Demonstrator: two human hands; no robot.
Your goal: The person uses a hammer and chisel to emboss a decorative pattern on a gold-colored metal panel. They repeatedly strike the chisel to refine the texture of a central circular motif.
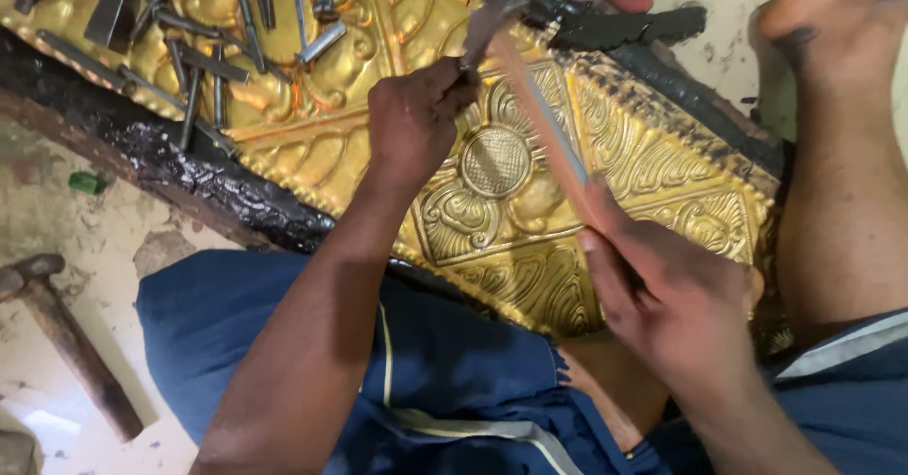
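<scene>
While the left hand [411, 120] closes around a short metal punch [465, 76] and holds its tip on the gold embossed sheet [530, 219] near frame centre, the right hand [676, 295] grips the lower end of a wooden-handled hammer [544, 120] whose blurred head [492, 21] sits high, at the upper middle of the frame. The step in hand looks like chasing — striking the punch to sharpen the raised pattern just above the round medallion [495, 161]. The sheet lies on a black pitch bed [189, 177] that runs from the left edge toward the upper right, with the person's blue-clad knees below it and a bare foot [832, 11] at the upper right. A scatter of spare punches [203, 59] rests on the sheet at the upper left; a second hammer [66, 338] lies on the floor at the lower left. By my judgement, the next move calls for a square hit on the punch's top — the fingers sit close beneath it — and a steady tip so the line does not skid.
</scene>
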